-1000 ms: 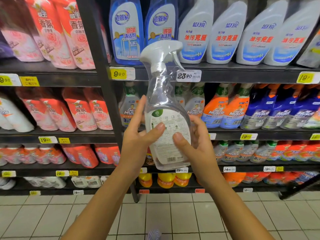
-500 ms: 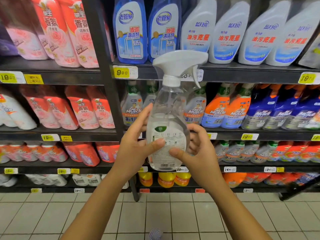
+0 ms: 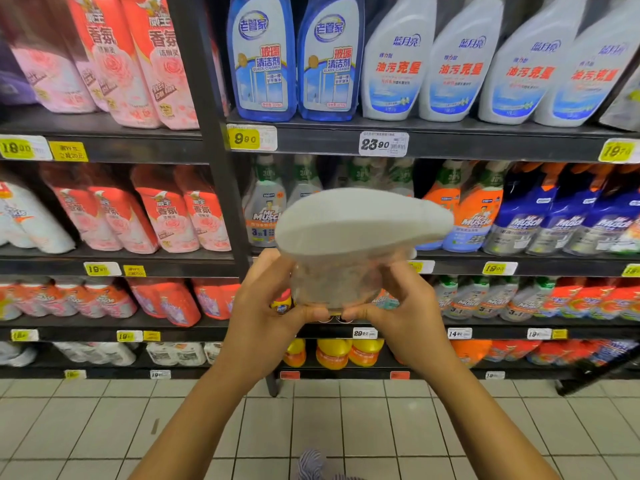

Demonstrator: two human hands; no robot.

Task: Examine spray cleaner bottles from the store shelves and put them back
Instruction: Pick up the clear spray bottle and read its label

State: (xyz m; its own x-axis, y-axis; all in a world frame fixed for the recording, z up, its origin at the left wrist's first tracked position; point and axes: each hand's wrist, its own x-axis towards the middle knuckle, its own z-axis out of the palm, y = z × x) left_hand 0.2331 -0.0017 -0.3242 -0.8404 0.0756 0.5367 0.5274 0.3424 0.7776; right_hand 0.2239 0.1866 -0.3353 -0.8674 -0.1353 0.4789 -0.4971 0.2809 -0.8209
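together left hand (image 3: 263, 318), right hand (image 3: 407, 318) grip spray bottle (image 3: 349, 226) before mr muscle bottles (image 3: 265, 216).

left hand (image 3: 266, 317) + right hand (image 3: 405, 317) grip clear spray bottle (image 3: 332, 289); white trigger head (image 3: 360, 220) tipped toward camera; shelves (image 3: 450, 143) behind

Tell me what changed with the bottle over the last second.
The bottle tipped top-first toward the camera. Its white spray head now faces the lens, and the back label is out of sight. The left hand and right hand still hold its clear body from either side. The shelves look unchanged.
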